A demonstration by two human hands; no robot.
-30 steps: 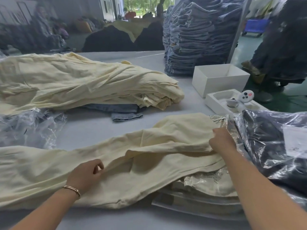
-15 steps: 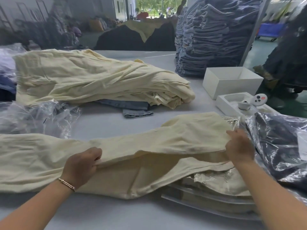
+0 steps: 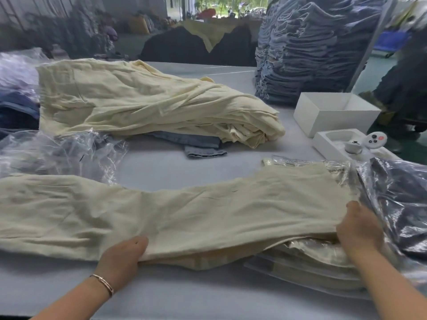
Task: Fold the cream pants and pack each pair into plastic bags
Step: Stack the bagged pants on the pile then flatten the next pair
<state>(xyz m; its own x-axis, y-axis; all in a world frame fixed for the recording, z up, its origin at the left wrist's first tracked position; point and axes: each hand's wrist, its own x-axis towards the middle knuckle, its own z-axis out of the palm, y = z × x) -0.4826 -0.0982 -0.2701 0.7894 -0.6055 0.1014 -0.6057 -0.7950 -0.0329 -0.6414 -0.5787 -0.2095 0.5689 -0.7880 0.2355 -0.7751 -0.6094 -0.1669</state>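
Note:
A pair of cream pants (image 3: 175, 215) lies stretched across the table in front of me, one leg laid over the other. My left hand (image 3: 122, 257) grips its near edge at the middle, fingers tucked under the cloth. My right hand (image 3: 358, 229) grips the waist end at the right. That end rests on a stack of bagged cream pants (image 3: 312, 266) in clear plastic. A big pile of loose cream pants (image 3: 150, 100) lies behind. Empty clear plastic bags (image 3: 60, 153) are crumpled at the left.
Bagged dark garments (image 3: 402, 204) sit at the right. A tall stack of blue jeans (image 3: 307, 49) stands at the back right, beside a white box (image 3: 335, 112) and a white tray (image 3: 342, 144). Blue denim (image 3: 196, 144) pokes out under the cream pile.
Both hands pulled the top leg toward me and laid it flat over the lower one, closing the open fold. The camera view shifted left.

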